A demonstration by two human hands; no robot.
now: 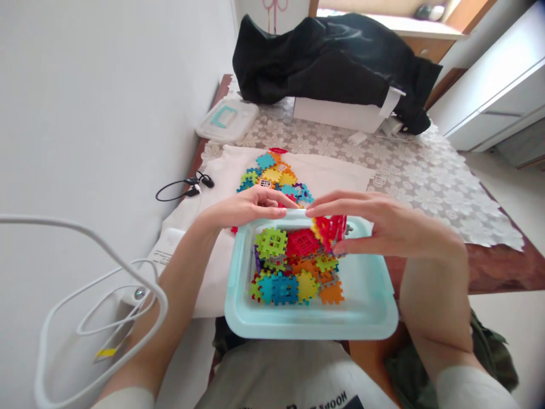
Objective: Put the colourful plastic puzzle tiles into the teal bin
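A pale turquoise plastic tub stands at the near table edge, close to my body. Inside it, mostly toward the left, lie notched interlocking building tiles in green, blue, yellow, orange and red, such as a lime green tile. At the tub's far rim, my left hand is closed, with thumb and fingers around the edge. Over the tub's far side, my right hand grips red building tiles between thumb and fingers; a yellow edge shows beside them. How many tiles it holds is hidden.
Beyond the tub, more tiles are heaped on a white cloth. Black earphones lie to the left, and a clear lid sits farther back. Black fabric drapes a white box. A white cable loops at left.
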